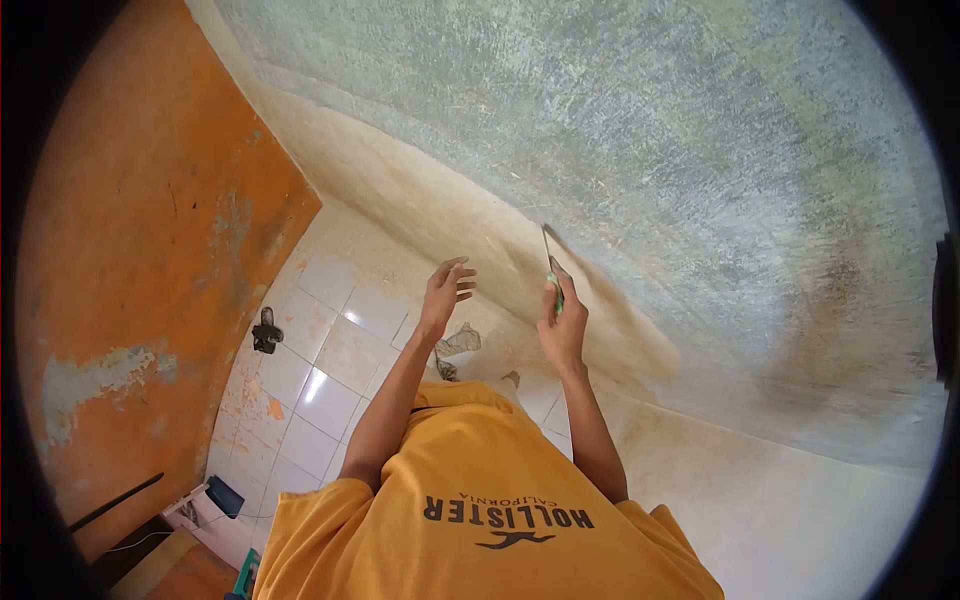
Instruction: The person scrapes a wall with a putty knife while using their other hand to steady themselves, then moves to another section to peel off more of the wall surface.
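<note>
A scraper [547,246] with a thin metal blade and a green handle is in my right hand [564,325], its fingers wrapped round the handle. The blade's tip touches or nearly touches the mottled grey-green wall [640,160], close to where this surface meets the cream lower band [470,215]. To the left, my left hand [448,292] is raised in front of the cream band, fingers apart and holding nothing.
An orange wall [150,230] with peeled patches stands at left. Paint flakes [274,408] lie on the white tiled floor [330,350], near a dark object [266,331]. A dark blue item [224,497] is at lower left.
</note>
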Demonstrator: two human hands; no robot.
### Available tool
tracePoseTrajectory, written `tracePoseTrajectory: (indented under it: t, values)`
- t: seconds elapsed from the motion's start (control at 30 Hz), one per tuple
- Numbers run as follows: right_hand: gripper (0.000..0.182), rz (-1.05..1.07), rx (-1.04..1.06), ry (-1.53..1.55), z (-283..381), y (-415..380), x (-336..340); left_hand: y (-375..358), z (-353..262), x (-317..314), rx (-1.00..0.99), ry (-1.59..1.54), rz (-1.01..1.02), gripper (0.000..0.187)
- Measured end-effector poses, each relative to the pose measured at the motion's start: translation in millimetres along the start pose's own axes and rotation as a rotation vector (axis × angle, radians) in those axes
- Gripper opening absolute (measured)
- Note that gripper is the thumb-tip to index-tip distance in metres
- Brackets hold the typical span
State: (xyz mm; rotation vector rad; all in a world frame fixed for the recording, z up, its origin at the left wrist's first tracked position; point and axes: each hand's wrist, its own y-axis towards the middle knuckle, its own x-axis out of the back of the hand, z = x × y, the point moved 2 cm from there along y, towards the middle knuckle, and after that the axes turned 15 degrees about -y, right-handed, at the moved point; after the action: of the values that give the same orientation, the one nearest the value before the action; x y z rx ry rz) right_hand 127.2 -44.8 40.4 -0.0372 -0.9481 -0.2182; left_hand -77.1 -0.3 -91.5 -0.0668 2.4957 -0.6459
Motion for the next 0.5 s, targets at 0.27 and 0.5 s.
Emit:
tracePoseTrajectory:
  t: [0.27,0.5]
  values:
    - [0.034,-0.106,0.103,0.061,-19.0,-4.2,4.7,-0.4,-4.4,24.0,-0.023,-0.011,-0.066,0.039]
    - [0.036,-0.009,0.056,0.07,-9.2,7.5,-4.6,5.5,3.4,24.5,0.007,-0.017,-0.034,0.041]
